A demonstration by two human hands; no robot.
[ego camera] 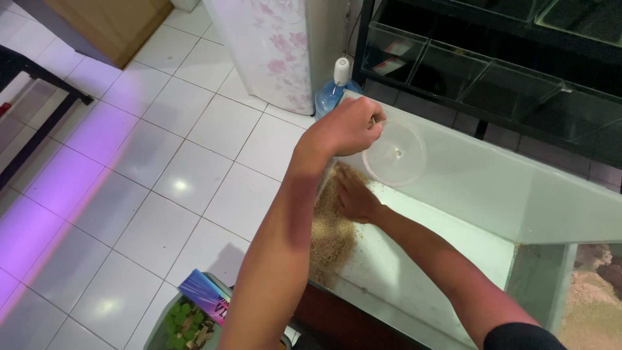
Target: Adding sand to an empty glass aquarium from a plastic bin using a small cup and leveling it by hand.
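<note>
My left hand [346, 126] reaches over the rim of a glass tank [492, 188] and is closed on the edge of a clear round plastic tub [396, 155], held tilted above the tank floor. My right hand [353, 196] is inside the tank, palm down with fingers spread on a patch of tan sand [329, 233] that lies along the tank's left side. The rest of the tank floor [414, 259] is bare and pale. More sand shows behind the glass at the far right [593, 291].
A blue water jug with a white pump [335, 87] stands behind the tank, next to an appliance under a floral cover [272, 45]. Black shelving with glass tanks [492, 71] fills the top right. A tub of green pieces with a colourful packet [194, 311] sits on the white tiles.
</note>
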